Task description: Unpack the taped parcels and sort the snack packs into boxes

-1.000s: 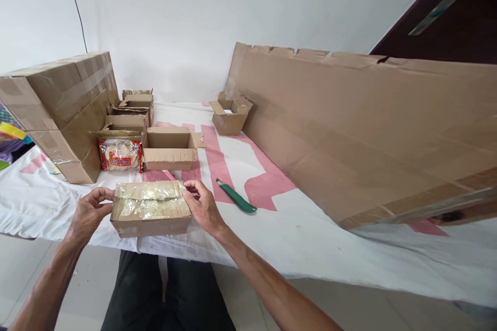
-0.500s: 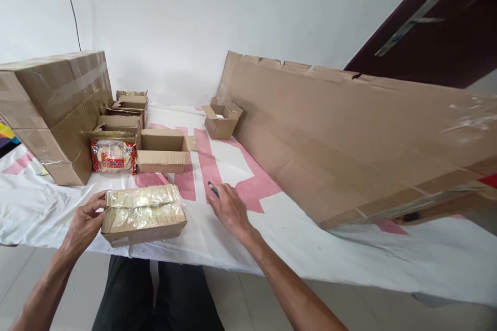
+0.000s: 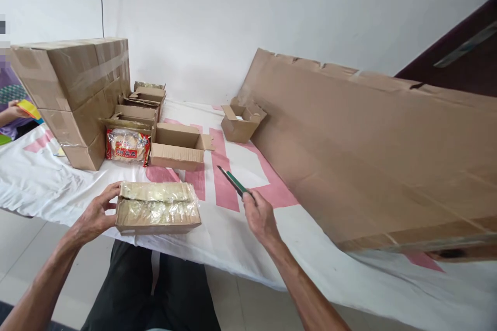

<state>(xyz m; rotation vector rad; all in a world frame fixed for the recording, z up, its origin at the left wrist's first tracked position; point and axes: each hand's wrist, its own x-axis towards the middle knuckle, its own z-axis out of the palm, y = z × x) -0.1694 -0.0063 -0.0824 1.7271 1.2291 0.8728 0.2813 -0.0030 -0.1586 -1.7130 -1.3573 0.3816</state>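
A small cardboard box (image 3: 158,214) with shiny packing tape over its top seam lies near the front edge of the cloth-covered table (image 3: 217,240). My left hand (image 3: 99,214) grips its left end, thumb and fingers on the side. My right hand (image 3: 261,214) is closed around a green utility knife (image 3: 236,182), held apart from the box to its right. The knife's blade points up and to the left, over the table. Behind the box stand an open cardboard box (image 3: 177,155) and a red-edged clear packet of round biscuits (image 3: 128,146).
Stacked taped cartons (image 3: 83,98) rise at the left, with opened boxes (image 3: 135,114) beside them. Another open box (image 3: 241,126) stands at the back against a large leaning cardboard sheet (image 3: 349,155). At the far left, another person's hand (image 3: 14,110) holds something yellow.
My right hand has moved right and turned, so the knife now shows at full length. My left hand stays on the box. The camera view has shifted left, bringing another person into view.
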